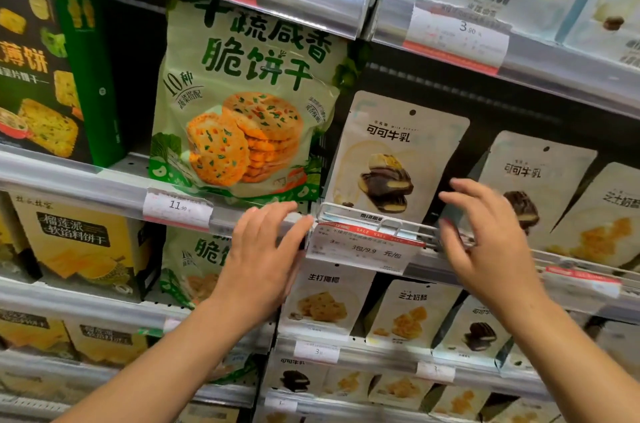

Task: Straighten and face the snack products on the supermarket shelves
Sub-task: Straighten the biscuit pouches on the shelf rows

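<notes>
My left hand (263, 256) has its fingers straight and close together, tips lying on the shelf rail (114, 187) just left of the sale tag (363, 244); it holds nothing. My right hand (485, 242) floats just right of that tag, fingers spread and loosely bent, clamped on nothing, in front of the second cocoa pouch (540, 173).

Right above the tag stands the first cocoa milk pouch (391, 159), front out but leaning left, its foot behind the wire guard (363, 215). I judge it the one in hand, not yet squared. Up and left of the tag, the big green cracker bag (242, 104) faces forward and looks nearly done. Far right of the tag, the second cocoa pouch and a cheese pouch (602, 215) tilt and overlap, so that run is left to do, as I read it.

Far left of the tag sits a dark green box (59, 76). The wire guard and the tag itself crowd my reach to the pouch's base.
</notes>
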`<state>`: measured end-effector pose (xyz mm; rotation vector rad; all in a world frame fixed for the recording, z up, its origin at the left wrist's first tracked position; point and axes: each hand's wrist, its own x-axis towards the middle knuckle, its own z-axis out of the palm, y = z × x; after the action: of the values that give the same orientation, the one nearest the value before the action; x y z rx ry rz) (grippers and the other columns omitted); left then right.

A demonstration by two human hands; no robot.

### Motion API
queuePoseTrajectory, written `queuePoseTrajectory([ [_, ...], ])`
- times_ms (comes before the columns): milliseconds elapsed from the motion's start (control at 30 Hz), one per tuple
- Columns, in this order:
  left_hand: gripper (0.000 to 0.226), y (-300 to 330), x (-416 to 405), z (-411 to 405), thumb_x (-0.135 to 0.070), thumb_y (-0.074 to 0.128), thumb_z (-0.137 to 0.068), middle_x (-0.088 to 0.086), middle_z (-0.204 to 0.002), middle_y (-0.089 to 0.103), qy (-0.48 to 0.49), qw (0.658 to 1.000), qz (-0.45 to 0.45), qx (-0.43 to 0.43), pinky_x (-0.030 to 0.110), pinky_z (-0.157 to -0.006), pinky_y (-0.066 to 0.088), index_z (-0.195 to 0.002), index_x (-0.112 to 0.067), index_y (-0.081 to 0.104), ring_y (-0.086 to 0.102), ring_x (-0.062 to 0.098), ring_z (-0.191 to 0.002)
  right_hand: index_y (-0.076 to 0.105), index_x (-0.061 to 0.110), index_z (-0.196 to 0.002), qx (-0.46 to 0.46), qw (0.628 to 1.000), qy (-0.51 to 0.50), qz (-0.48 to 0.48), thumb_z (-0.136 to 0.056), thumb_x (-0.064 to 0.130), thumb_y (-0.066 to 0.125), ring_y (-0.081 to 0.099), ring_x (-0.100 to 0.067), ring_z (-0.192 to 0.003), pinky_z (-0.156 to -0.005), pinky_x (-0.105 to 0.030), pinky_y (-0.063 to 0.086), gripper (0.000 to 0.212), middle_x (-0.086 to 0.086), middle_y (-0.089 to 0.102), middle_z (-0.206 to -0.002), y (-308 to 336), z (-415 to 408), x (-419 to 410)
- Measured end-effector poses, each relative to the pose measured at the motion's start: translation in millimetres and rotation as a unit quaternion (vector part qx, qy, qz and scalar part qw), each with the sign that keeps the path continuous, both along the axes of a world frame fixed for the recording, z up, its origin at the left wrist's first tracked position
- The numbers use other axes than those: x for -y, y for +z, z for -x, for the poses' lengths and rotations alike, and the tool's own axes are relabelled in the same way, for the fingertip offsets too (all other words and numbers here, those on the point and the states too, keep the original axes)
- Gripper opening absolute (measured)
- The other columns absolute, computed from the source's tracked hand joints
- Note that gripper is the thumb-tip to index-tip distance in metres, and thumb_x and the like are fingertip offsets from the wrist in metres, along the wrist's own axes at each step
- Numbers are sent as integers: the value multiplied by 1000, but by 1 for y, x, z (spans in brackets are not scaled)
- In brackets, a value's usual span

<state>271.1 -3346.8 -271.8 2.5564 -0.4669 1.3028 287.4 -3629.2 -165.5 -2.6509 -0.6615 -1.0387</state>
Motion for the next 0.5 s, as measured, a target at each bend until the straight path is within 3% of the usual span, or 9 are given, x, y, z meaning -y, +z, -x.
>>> queuePoseTrajectory([
  [67,40,-27,4,8,-11,65,-79,14,-119,53,-87,996,-16,-11,48,-94,43,-117,-11,55,53,33,-108,59,11,-126,-37,999,-2,7,-88,15,60,46,-18,-124,-104,-29,32,38,-7,55,-131,-25,0,-1],
  [133,34,-50,11,13,-12,68,-78,11,-111,60,-133,984,-34,-112,46,-83,50,-112,-10,62,59,30,-100,57,11,-129,-62,998,-18,5,-93,15,54,47,-19,-122,-104,-30,33,36,-7,56,-130,-42,-3,-3],
  [200,35,-66,17,15,-16,68,-82,8,-113,59,-110,971,18,-212,44,-83,53,-116,-9,62,59,27,-103,57,9,-130,-60,998,-20,4,-95,17,48,49,-23,-118,-102,-34,34,37,-8,58,-127,-54,-7,-4],
  [300,50,-77,25,9,-23,58,-93,5,-118,42,-60,926,173,-330,38,-81,52,-138,-10,41,56,21,-98,58,6,-127,-33,999,-11,-18,-93,19,48,51,-25,-114,-100,-34,33,38,-9,59,-124,-64,-11,-7],
  [433,34,-80,34,-11,-33,56,-93,-3,-91,42,-29,903,213,-372,33,-60,48,-119,-14,43,54,18,-75,55,6,-130,-24,998,-22,-53,-93,22,50,48,-22,-119,-106,-37,34,41,-8,56,-127,-73,-12,-13],
  [500,47,-79,38,-22,-32,59,-92,-5,-76,52,-27,886,235,-398,21,-55,41,-130,-12,42,54,7,-67,53,7,-131,-25,997,-26,-68,-92,22,52,45,-20,-123,-109,-40,33,42,-6,54,-130,-77,-12,-16],
])
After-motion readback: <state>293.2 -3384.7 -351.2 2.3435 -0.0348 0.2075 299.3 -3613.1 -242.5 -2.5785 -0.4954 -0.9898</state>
